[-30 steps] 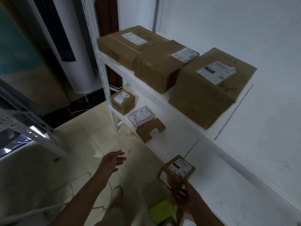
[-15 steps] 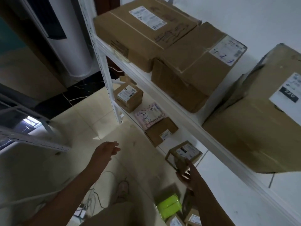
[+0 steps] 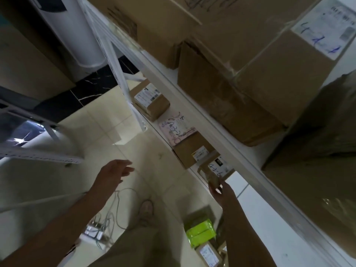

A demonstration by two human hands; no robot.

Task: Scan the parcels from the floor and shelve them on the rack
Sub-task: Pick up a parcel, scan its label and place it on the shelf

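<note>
R hand (image 3: 221,192) fingers pinch box (image 3: 214,170) at shelf (image 3: 256,212) lip; L hand (image 3: 113,172) fingers wide. If we let go early, box prob tips off.

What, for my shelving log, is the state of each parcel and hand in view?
small parcel: held at the front edge of the lower shelf, beside the brown box.
right hand: grips the small parcel.
left hand: open, holds nothing.
brown box: shelved, lower shelf.
pink parcel: shelved, lying flat.
labelled box: shelved, far end of lower shelf.
large cartons: shelved on the upper shelf.
yellow-green packet: on the floor, unshelved.
</note>
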